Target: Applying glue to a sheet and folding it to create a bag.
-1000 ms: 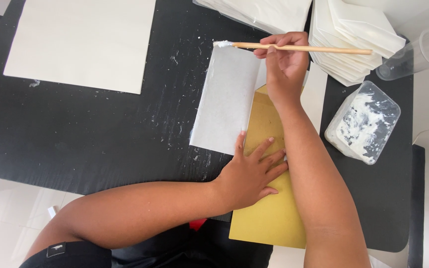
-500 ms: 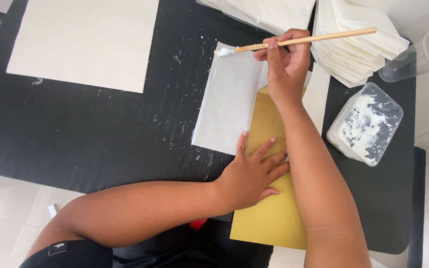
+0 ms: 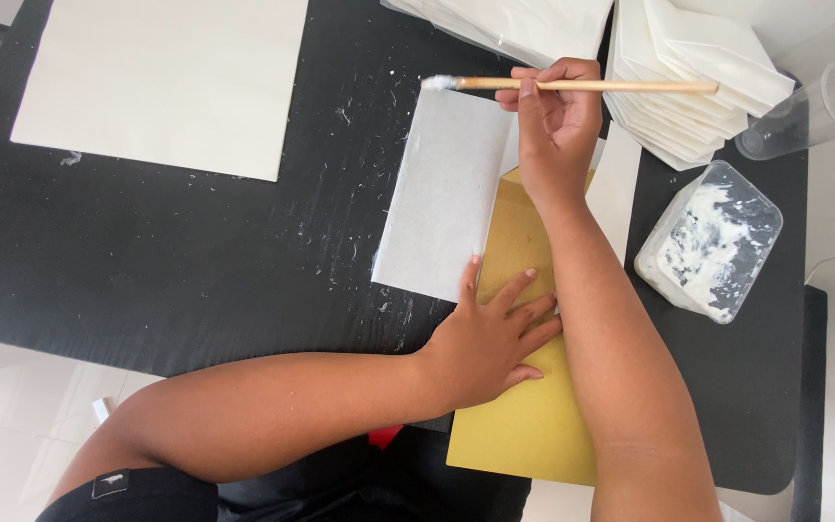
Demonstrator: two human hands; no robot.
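holding a brush in the right hand above grey paper.

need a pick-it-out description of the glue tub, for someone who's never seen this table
Start at the black table and go to its right edge, just right of the person's right forearm. There sits the glue tub: a clear, rectangular plastic container smeared inside with white paste. The clear cup above it is round and clean, and the stacked white paper is opaque and flat.

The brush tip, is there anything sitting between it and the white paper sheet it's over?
Nothing visible. The brush in the right hand has its tip at the top corner of the white sheet, with no object between them.
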